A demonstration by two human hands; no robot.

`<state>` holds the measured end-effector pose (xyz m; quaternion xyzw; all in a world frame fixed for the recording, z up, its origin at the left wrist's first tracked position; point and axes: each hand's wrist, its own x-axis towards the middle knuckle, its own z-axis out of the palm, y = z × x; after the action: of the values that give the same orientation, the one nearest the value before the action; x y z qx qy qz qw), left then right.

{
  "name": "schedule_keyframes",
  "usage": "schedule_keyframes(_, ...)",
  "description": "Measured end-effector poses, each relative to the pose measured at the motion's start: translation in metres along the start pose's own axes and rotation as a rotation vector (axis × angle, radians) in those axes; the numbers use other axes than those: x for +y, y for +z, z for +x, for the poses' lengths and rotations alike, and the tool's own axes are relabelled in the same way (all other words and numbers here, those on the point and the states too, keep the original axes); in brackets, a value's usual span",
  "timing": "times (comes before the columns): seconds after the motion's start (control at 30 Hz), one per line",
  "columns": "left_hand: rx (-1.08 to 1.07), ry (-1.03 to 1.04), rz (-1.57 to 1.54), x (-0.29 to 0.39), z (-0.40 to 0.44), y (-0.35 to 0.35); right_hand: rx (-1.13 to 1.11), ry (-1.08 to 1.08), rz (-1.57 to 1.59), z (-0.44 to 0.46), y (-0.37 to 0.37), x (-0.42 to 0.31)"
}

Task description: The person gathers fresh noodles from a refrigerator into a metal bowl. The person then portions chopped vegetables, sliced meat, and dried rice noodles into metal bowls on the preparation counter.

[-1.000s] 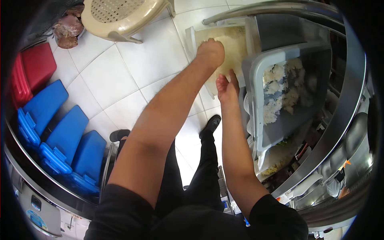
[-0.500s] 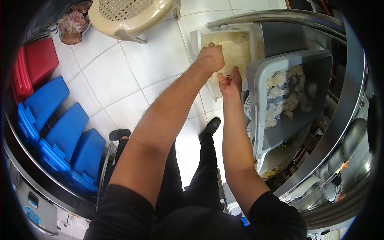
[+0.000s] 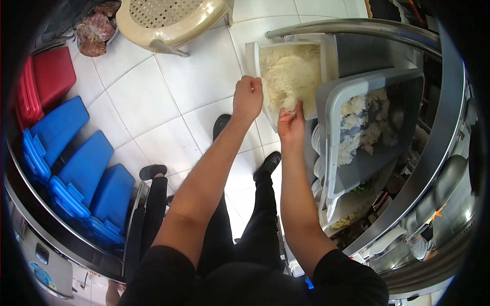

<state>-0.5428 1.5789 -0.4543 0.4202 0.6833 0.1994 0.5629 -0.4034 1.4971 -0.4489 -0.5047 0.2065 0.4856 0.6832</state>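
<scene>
A white container [image 3: 250, 60] holds pale, stringy shreds [image 3: 291, 71]. At its near end, my right hand [image 3: 292, 126] has its palm up, with thumb and fingers around a bunch of the shreds. My left hand [image 3: 248, 98] is closed beside the container's left rim, with knuckles up; anything inside its fingers is hidden. Right of the container stands a tilted grey tub [image 3: 334, 127] with white fluffy clumps [image 3: 357, 120] in it.
A metal rail [image 3: 352, 24] curves past the container's far side. Beige stool [image 3: 178, 33] stands at the upper left, blue bins [image 3: 89, 163] and red bins [image 3: 53, 76] at the left. Stacked white dishes [image 3: 316, 148] sit below the tub's edge. Another person's foot [image 3: 153, 171] shows at lower left.
My left hand has moved from over the shreds down and left to the rim. My right hand has shifted slightly down and now holds a bunch of shreds. A dark shoe has appeared beside my left forearm.
</scene>
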Motion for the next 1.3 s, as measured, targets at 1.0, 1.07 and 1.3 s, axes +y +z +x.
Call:
schedule_keyframes(1.0, -0.775, -0.546, -0.681, -0.039, 0.060, 0.105, -0.071, 0.095, 0.103, -0.020, -0.031, -0.031)
schedule_keyframes(1.07, -0.648, -0.659, -0.861, -0.051, 0.062, 0.119, -0.063, 0.081, 0.107, -0.011, -0.032, -0.032)
schedule_keyframes(1.3, -0.467, -0.348, -0.888, -0.084, 0.065, 0.135, -0.108, 0.173, 0.174, -0.006, -0.022, -0.031)
